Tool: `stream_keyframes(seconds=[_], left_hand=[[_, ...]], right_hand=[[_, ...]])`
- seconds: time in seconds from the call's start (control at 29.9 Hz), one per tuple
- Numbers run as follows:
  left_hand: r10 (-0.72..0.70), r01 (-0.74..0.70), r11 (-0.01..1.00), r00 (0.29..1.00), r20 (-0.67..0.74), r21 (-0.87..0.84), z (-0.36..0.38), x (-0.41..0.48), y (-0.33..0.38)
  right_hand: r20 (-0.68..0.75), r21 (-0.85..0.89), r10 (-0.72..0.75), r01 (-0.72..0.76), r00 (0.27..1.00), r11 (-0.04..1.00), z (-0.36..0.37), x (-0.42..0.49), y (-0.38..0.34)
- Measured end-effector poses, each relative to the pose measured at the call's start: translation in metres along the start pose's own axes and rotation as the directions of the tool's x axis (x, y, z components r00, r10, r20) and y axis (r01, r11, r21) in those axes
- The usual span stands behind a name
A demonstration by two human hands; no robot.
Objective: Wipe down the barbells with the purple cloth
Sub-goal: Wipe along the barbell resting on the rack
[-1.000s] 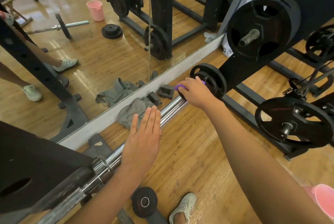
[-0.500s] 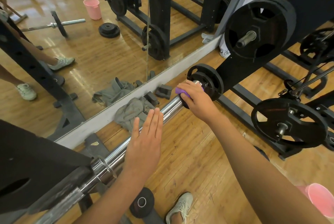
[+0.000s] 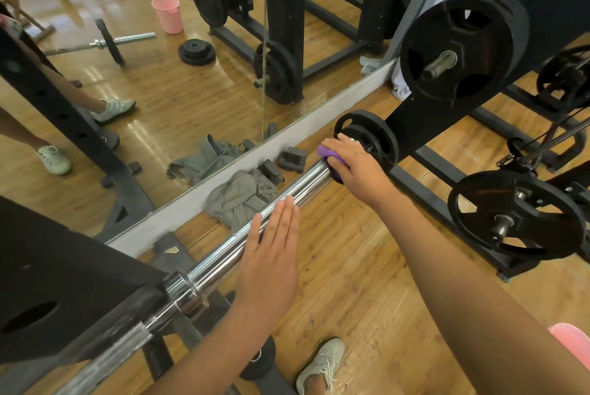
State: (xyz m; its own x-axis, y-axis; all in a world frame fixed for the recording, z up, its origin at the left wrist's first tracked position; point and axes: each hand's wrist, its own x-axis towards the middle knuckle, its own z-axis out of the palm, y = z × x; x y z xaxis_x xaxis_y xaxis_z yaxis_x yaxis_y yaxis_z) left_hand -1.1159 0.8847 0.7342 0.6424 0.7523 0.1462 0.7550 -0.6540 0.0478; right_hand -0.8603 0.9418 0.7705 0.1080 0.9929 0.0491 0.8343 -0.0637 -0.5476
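Observation:
A chrome barbell runs diagonally from the lower left up to a small black plate. My right hand grips the purple cloth around the bar's thick sleeve, right beside that plate. The cloth is mostly hidden under the fingers. My left hand lies flat with straight fingers together, over the bar's sleeve lower down; whether it touches the bar I cannot tell.
A floor mirror with a grey base strip stands just behind the bar. A grey rag lies under the bar. Black plate racks and a plate stand right; a black block stands left. A pink cup is at the lower right.
My right hand slid with the cloth a little down the sleeve and then back up against the small plate. My left hand stayed flat over the bar.

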Motion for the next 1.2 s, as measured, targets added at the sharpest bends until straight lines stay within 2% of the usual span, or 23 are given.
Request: stream_keyframes(seconds=[0.1, 0.17, 0.23, 0.33, 0.47, 0.57, 0.64, 0.7, 0.8, 0.87, 1.0, 1.2], left_hand=[[-0.051, 0.046, 0.995, 0.997, -0.057, -0.084, -0.009, 0.016, -0.007], [-0.099, 0.091, 0.992, 0.990, -0.096, -0.089, -0.011, 0.032, -0.020], [-0.136, 0.129, 0.987, 0.988, -0.077, -0.097, -0.009, 0.043, -0.033], [-0.092, 0.088, 0.993, 0.994, -0.054, -0.080, -0.001, 0.042, -0.037], [-0.075, 0.069, 0.994, 0.994, -0.077, -0.081, 0.005, 0.039, -0.032], [-0.043, 0.038, 0.996, 0.997, -0.069, -0.075, 0.008, 0.034, -0.029], [-0.034, 0.029, 0.997, 0.996, -0.078, -0.066, 0.009, 0.031, -0.028], [-0.021, 0.016, 0.998, 0.997, -0.079, -0.063, 0.008, 0.031, -0.026], [-0.020, 0.017, 0.999, 0.997, -0.079, -0.045, 0.006, 0.030, -0.027], [-0.023, 0.020, 0.999, 0.996, -0.088, -0.030, 0.006, 0.030, -0.026], [-0.016, 0.018, 1.000, 0.997, -0.069, 0.025, 0.005, 0.024, -0.018], [0.006, -0.002, 0.996, 0.999, -0.047, 0.089, 0.004, 0.015, -0.006]], right_hand=[[-0.024, 0.010, 0.057, -0.057, 0.998, 0.998, -0.001, 0.003, -0.008], [-0.033, 0.009, 0.054, -0.054, 0.998, 0.999, 0.006, -0.001, -0.014], [-0.020, 0.001, 0.030, -0.030, 0.999, 1.000, 0.010, -0.006, -0.016], [0.010, -0.009, 0.021, -0.021, 1.000, 1.000, 0.002, 0.000, -0.012], [-0.022, 0.017, 0.122, -0.122, 0.992, 0.992, -0.001, 0.005, -0.018], [-0.021, -0.005, 0.070, -0.070, 0.997, 0.998, 0.007, -0.006, -0.023], [0.037, -0.035, 0.035, -0.034, 0.999, 0.999, 0.004, -0.009, -0.018], [0.080, -0.061, 0.064, -0.059, 0.995, 0.996, -0.002, -0.003, -0.010], [0.060, -0.073, 0.136, -0.131, 0.989, 0.989, -0.004, 0.006, -0.014], [0.035, -0.083, 0.106, -0.102, 0.994, 0.991, 0.001, 0.004, -0.023], [0.098, -0.093, 0.044, -0.035, 0.994, 0.995, 0.002, -0.006, -0.020], [0.051, -0.078, 0.144, -0.140, 0.988, 0.987, -0.011, -0.001, -0.024]])
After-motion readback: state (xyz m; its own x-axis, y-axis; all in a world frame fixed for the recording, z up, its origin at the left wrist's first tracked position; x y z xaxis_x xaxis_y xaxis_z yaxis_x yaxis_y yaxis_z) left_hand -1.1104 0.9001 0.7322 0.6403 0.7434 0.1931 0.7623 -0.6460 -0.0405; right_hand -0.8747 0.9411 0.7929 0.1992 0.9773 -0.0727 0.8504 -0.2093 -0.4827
